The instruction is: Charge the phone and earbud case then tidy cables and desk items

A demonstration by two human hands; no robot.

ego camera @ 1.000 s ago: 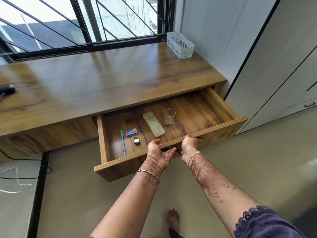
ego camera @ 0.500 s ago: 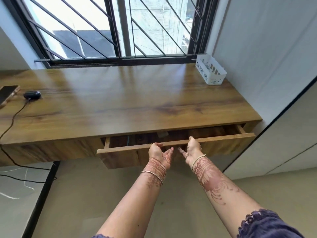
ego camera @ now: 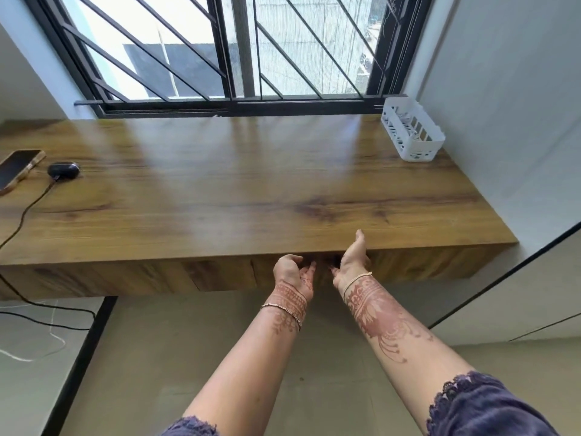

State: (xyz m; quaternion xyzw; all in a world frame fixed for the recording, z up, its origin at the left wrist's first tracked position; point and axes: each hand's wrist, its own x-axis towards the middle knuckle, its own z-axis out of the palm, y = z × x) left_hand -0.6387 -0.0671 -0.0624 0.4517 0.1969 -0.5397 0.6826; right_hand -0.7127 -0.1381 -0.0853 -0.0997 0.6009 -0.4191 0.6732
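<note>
Judging by how things lie, I put this task near its end: the phone (ego camera: 17, 169) sits at the far left of the table (ego camera: 283, 184), partly cut off by the frame edge. The earbud case (ego camera: 63, 170) is just beside it, and a black cable (ego camera: 30, 209) runs from the case over the front edge down to the floor. Whether the phone has its own lead plugged in I cannot tell. The drawer (ego camera: 408, 262) under the table looks flush with the front, so I take it as closed. Both hands are at its middle. The left hand (ego camera: 294, 273) has a loose grip, fingers lightly curled and holding nothing, tips near the drawer face. The right hand (ego camera: 353, 259) has its grip apart, palm toward the face, thumb raised above the table edge. A white basket (ego camera: 412, 133) stands at the far right corner. What may remain, I reckon, is gathering the cable's slack off the floor.
</note>
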